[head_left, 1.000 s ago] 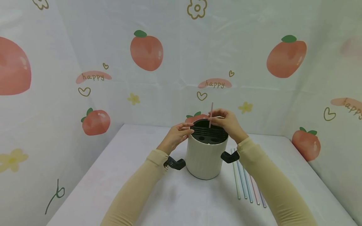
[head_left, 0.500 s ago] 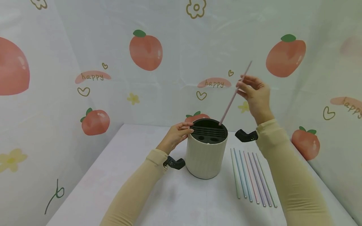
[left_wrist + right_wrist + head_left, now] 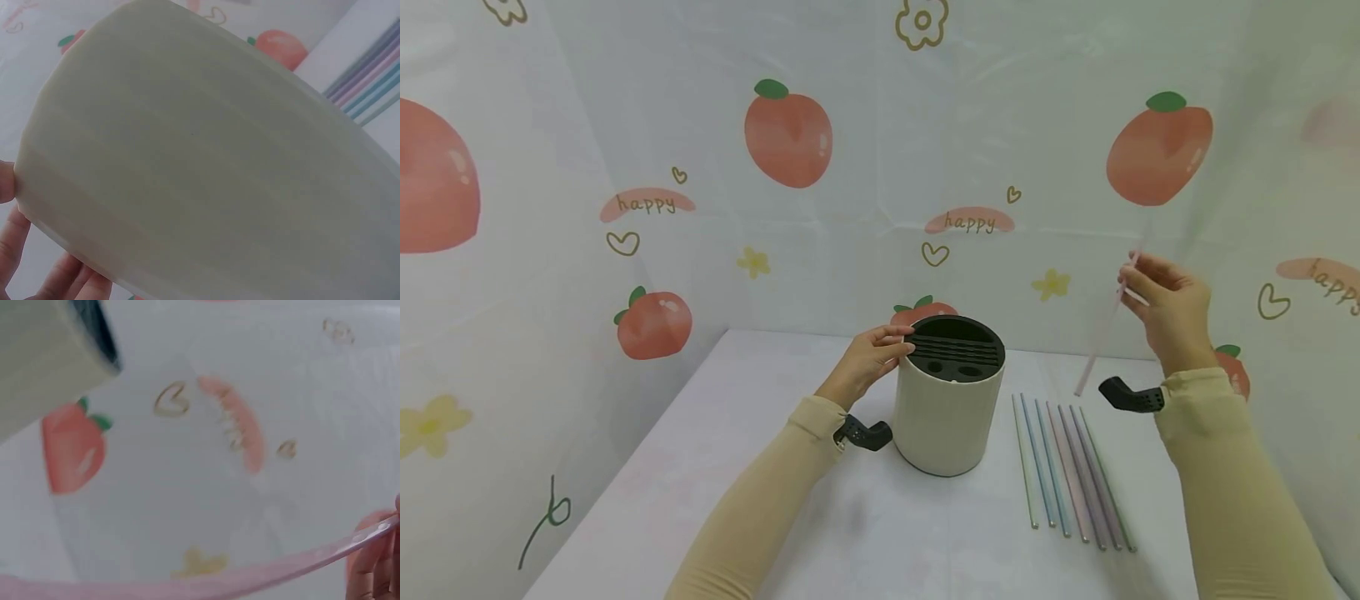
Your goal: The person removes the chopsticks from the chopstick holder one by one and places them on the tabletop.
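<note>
A cream, upright utensil holder (image 3: pixel 947 425) with a black slotted insert (image 3: pixel 953 349) stands mid-table in the head view. At its upper left rim, my left hand (image 3: pixel 867 361) grips the edge with thumb and fingers. The holder's pale wall (image 3: pixel 206 162) fills most of the left wrist view, fingers (image 3: pixel 59 278) along its side. Well to the right and above the table, my right hand (image 3: pixel 1172 310) pinches a thin pink chopstick (image 3: pixel 1091 367) near its upper end. The chopstick slants down to the left, blurred, apart from the holder.
Several chopsticks in green, blue, pink and purple (image 3: pixel 1067 479) lie side by side on the white table (image 3: pixel 880 533), right of the holder. A wall sheet (image 3: pixel 865 250) printed with fruit stands close behind and at both sides.
My right hand has lifted the pink chopstick up from inside the holder, then carried it right and lower, over beyond the chopsticks on the table. The left hand stays on the rim.
</note>
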The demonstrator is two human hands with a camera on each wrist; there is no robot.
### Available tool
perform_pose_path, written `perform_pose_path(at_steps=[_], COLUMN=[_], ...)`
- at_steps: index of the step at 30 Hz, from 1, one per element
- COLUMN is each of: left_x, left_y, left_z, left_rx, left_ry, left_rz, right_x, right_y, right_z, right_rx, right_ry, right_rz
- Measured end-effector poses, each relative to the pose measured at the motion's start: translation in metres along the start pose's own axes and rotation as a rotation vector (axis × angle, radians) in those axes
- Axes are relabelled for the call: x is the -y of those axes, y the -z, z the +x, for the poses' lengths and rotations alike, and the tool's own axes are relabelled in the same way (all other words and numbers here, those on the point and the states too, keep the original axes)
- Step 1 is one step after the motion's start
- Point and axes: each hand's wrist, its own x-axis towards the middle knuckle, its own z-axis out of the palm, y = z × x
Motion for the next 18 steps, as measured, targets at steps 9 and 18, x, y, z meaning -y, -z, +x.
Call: perform_pose_path(at_steps=[9, 18], left_x=[0.000, 0.000], left_y=[-0.002, -0.001], left_z=[0.000, 0.001], left_rx=[-0.009, -0.002], left_ry=[0.005, -0.007], left_rz=[-0.008, -0.019], right_x=[-0.049, -0.085], right_y=[0.092, 0.147], right_z=[-0.021, -0.048], right_rx=[0.150, 0.162], right_ry=[-0.276, -0.480], right_rz=[-0.384, -0.787])
